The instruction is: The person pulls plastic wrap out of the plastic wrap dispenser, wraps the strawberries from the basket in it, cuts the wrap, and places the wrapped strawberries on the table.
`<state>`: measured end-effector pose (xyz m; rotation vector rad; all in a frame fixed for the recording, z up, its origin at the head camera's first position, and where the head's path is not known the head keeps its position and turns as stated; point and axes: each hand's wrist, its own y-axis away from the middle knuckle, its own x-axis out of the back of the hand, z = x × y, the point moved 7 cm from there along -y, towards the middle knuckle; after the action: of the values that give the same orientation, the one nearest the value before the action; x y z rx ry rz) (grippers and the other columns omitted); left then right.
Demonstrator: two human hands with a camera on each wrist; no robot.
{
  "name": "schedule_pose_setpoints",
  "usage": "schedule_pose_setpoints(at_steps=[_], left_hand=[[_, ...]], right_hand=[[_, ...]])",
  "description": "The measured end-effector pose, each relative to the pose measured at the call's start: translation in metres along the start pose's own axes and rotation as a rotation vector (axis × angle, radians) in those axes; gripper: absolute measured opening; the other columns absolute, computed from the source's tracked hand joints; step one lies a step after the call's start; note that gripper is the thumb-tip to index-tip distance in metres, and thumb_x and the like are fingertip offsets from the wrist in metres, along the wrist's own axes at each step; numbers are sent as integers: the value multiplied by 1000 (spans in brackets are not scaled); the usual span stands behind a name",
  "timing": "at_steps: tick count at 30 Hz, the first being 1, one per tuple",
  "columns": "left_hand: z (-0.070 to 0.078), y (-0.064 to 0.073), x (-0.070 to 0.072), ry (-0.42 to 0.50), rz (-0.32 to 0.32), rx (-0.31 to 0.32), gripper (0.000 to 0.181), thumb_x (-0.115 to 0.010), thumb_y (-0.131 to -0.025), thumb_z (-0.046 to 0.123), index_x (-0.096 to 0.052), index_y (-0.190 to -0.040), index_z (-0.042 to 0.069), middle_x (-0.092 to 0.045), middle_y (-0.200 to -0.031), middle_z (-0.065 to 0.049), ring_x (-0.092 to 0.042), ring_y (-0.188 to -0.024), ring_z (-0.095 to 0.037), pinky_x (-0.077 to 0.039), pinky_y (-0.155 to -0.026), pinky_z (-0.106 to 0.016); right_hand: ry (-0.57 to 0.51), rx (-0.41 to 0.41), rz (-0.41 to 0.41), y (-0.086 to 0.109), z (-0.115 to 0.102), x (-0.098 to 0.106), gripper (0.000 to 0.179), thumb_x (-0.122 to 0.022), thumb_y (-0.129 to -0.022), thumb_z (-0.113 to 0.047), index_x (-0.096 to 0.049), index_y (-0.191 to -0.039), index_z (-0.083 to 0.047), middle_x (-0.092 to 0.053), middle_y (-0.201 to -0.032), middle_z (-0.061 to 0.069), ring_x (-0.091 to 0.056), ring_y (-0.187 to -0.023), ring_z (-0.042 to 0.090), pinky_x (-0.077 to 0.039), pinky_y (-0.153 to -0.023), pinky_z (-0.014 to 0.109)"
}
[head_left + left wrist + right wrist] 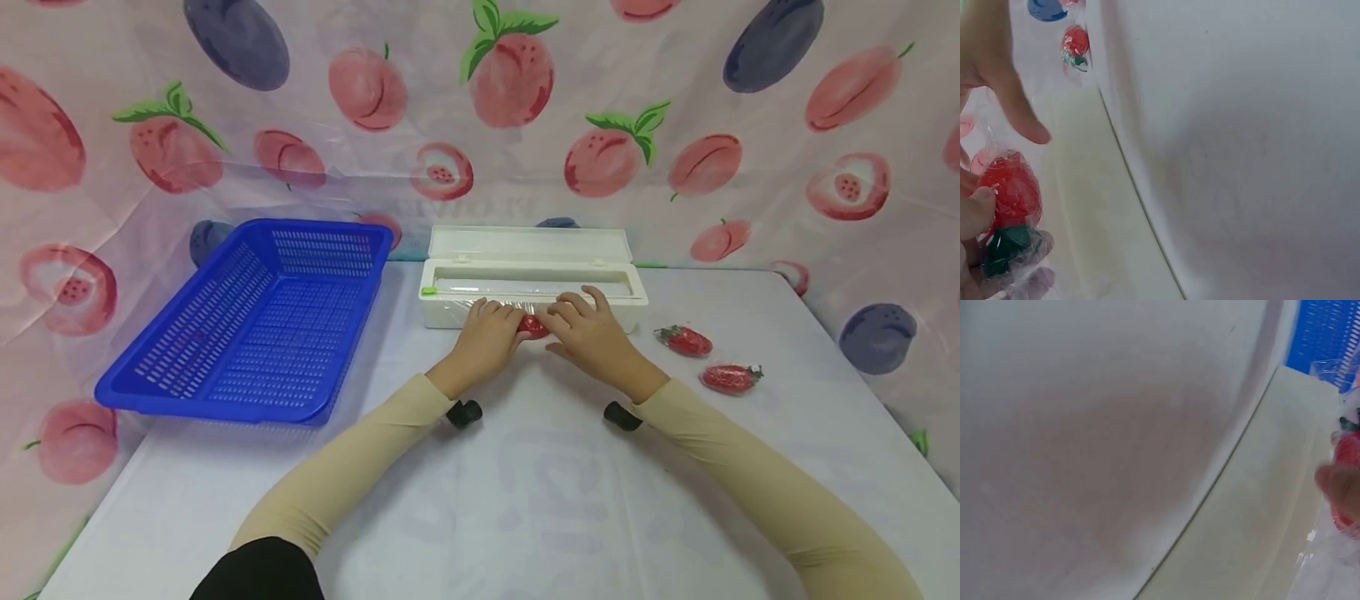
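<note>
A red strawberry point(533, 326) with a green cap, wrapped in clear film, lies between the two hands at the front of a white cling film dispenser point(622, 304). My left hand point(486, 343) holds it; in the left wrist view the thumb presses on the strawberry point(1013, 190), with fingers behind the film. Beside it is my right hand point(592, 340), fingers spread and raised near the film. The left wrist view shows the right thumb point(1019, 106) standing apart from the strawberry. In the right wrist view a blurred thumb point(1341, 487) partly covers the strawberry point(1349, 449).
Two more film-wrapped strawberries, one nearer the dispenser point(684, 341) and one closer to me point(731, 378), lie at the right. A blue plastic basket point(225, 410) stands at the left. The dispenser's lid point(528, 243) is raised. A fruit-print cloth point(435, 83) hangs behind the white-covered table point(525, 500).
</note>
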<state>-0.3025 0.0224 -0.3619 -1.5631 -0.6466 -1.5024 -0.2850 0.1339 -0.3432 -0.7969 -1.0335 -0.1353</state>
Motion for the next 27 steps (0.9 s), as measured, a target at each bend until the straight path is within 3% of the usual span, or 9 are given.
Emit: schedule_pose_setpoints(at_steps=[3, 6, 10, 13, 15, 19, 27], left_hand=[[-2, -1, -1, 18, -9, 6, 36, -47, -97, 35, -58, -119, 8, -63, -116, -7, -55, -112, -24, -34, -107, -47], [-4, -1, 0, 17, 26, 4, 41, -52, -95, 38, -54, -123, 8, -59, -116, -8, -54, -111, -25, -35, -106, -46], [-4, 0, 5, -54, 149, -38, 48, -68, -85, 32, -52, -125, 10, -58, -116, -7, -55, -111, -24, -34, -106, -48], [-2, -1, 9, -146, 250, -91, 36, -72, -82, 21, -59, -115, 12, -63, -109, -5, -59, -106, -23, -36, -106, -49], [-2, -3, 9, -187, 284, -114, 25, -70, -83, 15, -63, -108, 12, -66, -102, -4, -62, -100, -22, -37, -105, -49], [-4, -8, 5, -208, 267, -142, 18, -66, -86, 15, -67, -104, 12, -69, -98, -4, -64, -96, -21, -39, -104, -48], [-6, -14, -5, -198, 153, -168, 19, -65, -86, 14, -65, -104, 10, -69, -102, -5, -64, -96, -21, -43, -99, -41]], right_hand=[[63, 42, 47, -2, -1, -1, 49, -84, -67, -21, -62, -108, -8, -66, -98, 8, -57, -99, 27, -41, -93, 56], [64, 46, 73, -2, 2, -2, 42, -83, -69, -18, -65, -105, -7, -68, -96, 8, -59, -96, 27, -43, -92, 55], [15, 27, 77, 0, 7, -7, 44, -83, -68, -20, -66, -105, -6, -69, -96, 9, -59, -95, 27, -43, -91, 55], [-16, 15, 62, 1, 11, -12, 46, -84, -67, -22, -66, -107, -6, -70, -96, 9, -58, -95, 27, -42, -91, 55], [-26, 10, 43, 2, 12, -16, 47, -84, -68, -24, -66, -108, -6, -70, -96, 9, -58, -94, 26, -42, -90, 53], [-27, -8, -12, 3, 13, -22, 50, -82, -69, -25, -65, -113, -8, -70, -96, 7, -57, -93, 26, -43, -87, 48], [-82, -55, -141, 7, 18, -31, 51, -79, -73, -12, -63, -120, -12, -71, -106, 6, -60, -95, 26, -46, -81, 43]])
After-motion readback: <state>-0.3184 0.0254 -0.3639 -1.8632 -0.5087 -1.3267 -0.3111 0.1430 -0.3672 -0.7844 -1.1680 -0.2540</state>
